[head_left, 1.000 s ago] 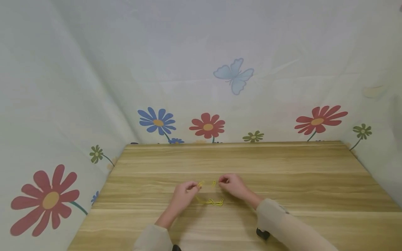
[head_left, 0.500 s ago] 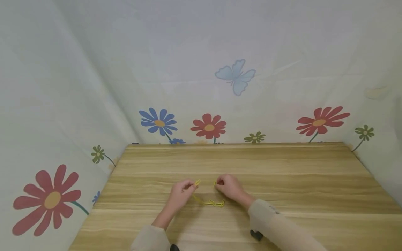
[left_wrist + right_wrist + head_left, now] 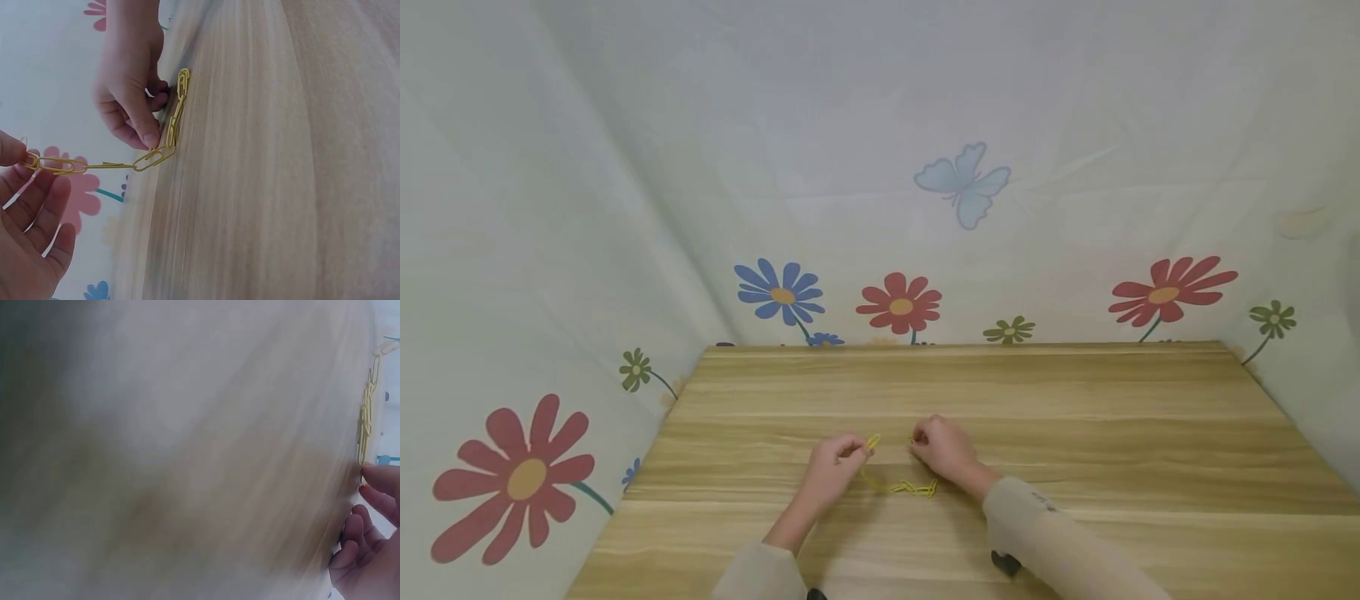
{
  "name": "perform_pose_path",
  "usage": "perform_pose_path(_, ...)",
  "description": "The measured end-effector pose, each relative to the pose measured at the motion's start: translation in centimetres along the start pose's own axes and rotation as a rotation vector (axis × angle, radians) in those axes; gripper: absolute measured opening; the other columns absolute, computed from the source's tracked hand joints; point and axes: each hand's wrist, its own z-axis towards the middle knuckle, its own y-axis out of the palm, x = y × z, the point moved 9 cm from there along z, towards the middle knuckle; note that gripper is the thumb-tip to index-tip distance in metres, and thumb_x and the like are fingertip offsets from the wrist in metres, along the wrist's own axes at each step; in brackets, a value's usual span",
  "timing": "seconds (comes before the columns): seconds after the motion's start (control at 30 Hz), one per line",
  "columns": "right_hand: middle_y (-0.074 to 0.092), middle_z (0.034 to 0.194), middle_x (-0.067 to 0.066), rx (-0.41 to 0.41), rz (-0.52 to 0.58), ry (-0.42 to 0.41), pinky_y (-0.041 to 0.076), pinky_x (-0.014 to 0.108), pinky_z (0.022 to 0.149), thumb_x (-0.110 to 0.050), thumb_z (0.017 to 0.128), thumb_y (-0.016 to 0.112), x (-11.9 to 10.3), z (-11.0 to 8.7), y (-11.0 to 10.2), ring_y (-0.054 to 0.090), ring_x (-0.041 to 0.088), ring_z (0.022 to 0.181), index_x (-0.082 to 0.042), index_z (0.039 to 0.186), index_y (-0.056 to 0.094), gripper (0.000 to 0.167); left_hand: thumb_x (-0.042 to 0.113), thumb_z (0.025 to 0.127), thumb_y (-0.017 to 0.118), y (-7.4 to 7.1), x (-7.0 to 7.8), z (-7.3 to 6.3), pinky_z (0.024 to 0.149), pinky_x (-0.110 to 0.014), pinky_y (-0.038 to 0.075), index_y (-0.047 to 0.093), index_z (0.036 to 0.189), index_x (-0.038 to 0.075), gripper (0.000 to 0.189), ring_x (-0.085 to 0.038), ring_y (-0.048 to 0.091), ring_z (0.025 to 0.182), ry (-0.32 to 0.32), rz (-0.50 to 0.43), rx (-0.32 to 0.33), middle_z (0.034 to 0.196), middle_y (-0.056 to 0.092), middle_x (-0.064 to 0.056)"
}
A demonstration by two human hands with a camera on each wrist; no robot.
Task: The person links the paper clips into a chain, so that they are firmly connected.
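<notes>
My left hand pinches one end of a chain of yellow paper clips between thumb and forefinger. One clip sticks up past those fingertips. From the left hand the linked clips run down, and the far part of the chain lies on the table. To the right, my right hand pinches a loose yellow paper clip, of which only a speck shows at the fingertips. A short gap separates both hands in the head view. In the right wrist view the right hand sits at the right edge.
The wood-grain table stretches around both hands. A pale curtain printed with flowers and a butterfly hangs behind it and along its left side. A beige sleeve covers the right forearm.
My right hand has shifted slightly left, nearer the left hand, and its paper clip has become mostly hidden by the fingers. The left hand has moved a little left, still holding the chain.
</notes>
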Motion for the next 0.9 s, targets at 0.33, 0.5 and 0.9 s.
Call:
perform_pose_path(0.33,0.057,0.074,0.001,-0.003,0.053,-0.058,0.043,0.028,0.061,-0.013,0.073,0.068,-0.07,-0.25,-0.43,0.053,0.013,0.068,-0.011,0.078,0.068,0.005,0.012,0.081,0.055,0.41,-0.37,-0.13,0.067,-0.024,0.048,0.064,0.078,0.006,0.011,-0.014,0.06,0.08,0.009,-0.002,-0.014,0.081,0.067,-0.002)
perform_pose_path(0.5,0.063,0.077,0.003,0.008,0.084,-0.053,0.046,0.032,0.067,-0.011,0.073,0.067,0.29,-0.17,-0.61,0.057,0.016,0.073,-0.009,0.077,0.067,0.004,0.011,0.08,0.056,0.42,-0.15,-0.19,0.067,-0.024,0.049,0.064,0.076,0.006,0.01,-0.013,0.06,0.079,0.026,-0.013,-0.002,0.08,0.067,-0.004)
perform_pose_path(0.9,0.062,0.074,0.002,0.002,0.065,-0.065,0.046,0.03,0.065,-0.009,0.074,0.067,0.23,-0.32,-0.95,0.056,0.015,0.071,-0.008,0.071,0.066,0.003,0.013,0.082,0.055,0.44,-0.03,-0.29,0.069,-0.024,0.049,0.065,0.079,0.005,0.012,-0.014,0.06,0.081,0.003,0.01,-0.006,0.08,0.066,0.0)
